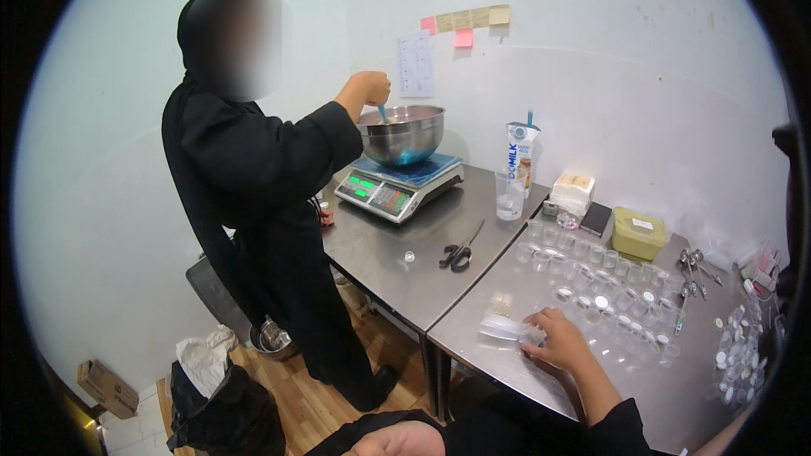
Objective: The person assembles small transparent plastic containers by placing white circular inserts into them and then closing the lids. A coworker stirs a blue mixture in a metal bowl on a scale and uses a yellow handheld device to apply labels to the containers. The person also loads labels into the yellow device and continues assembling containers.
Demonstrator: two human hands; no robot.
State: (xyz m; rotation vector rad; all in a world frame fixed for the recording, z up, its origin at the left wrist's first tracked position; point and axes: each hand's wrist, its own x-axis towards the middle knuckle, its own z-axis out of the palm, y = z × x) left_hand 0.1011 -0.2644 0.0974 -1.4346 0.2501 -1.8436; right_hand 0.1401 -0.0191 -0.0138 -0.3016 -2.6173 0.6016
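My right hand reaches in over the near table, thumb and fingers closed around a small clear plastic cup. That cup sits at the end of a nested stack of clear cups lying on its side; I cannot tell if it is separate from the stack. Beside the stack is a small pale yellowish bundle. Rows of small clear cups, some with white lids, stand beyond my hand. At the lower edge my left hand shows only in part, away from the table, its fingers hidden.
Another person stirs in a steel bowl on a digital scale. Black scissors, a clear beaker, a milk carton, a yellow-green box, measuring spoons and heaped lidded cups lie about. A black bin bag stands below.
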